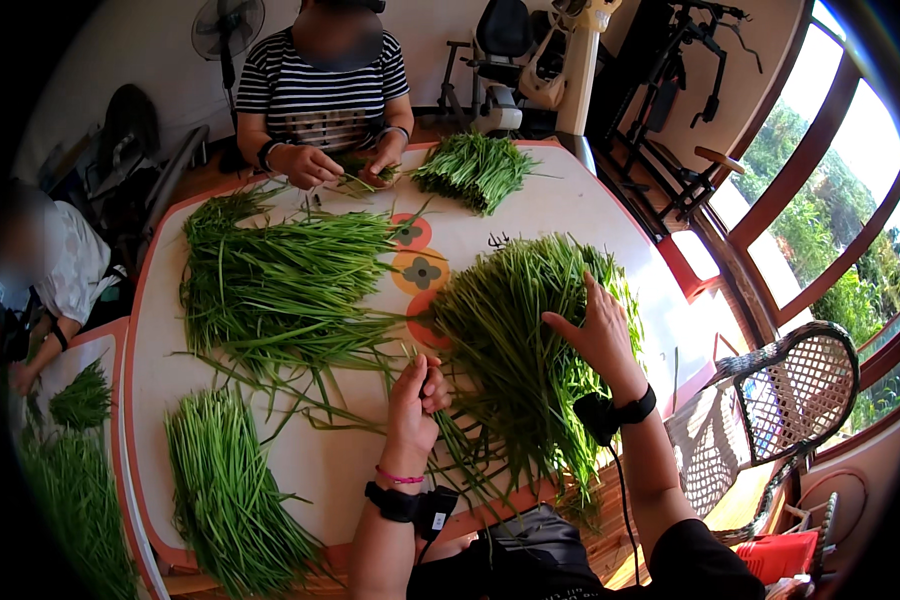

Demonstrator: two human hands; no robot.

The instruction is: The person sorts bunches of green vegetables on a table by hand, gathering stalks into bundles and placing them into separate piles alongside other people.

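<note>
Long green chives lie in heaps over the white table. My left hand is closed, thumb against curled fingers, at the near left edge of the large right-hand heap; several chive stalks hang from it. Over the right side of that heap, my right hand is open, thumb spread from the fingers, at the upper leaves. Left of centre lies another big heap of chives with loose stalks trailing off it. A neater bundle rests near the table's front left.
Across the table, a person in a striped shirt handles some chives beside a small pile. Another person is at a second table on the left with more chives. A woven chair stands at my right.
</note>
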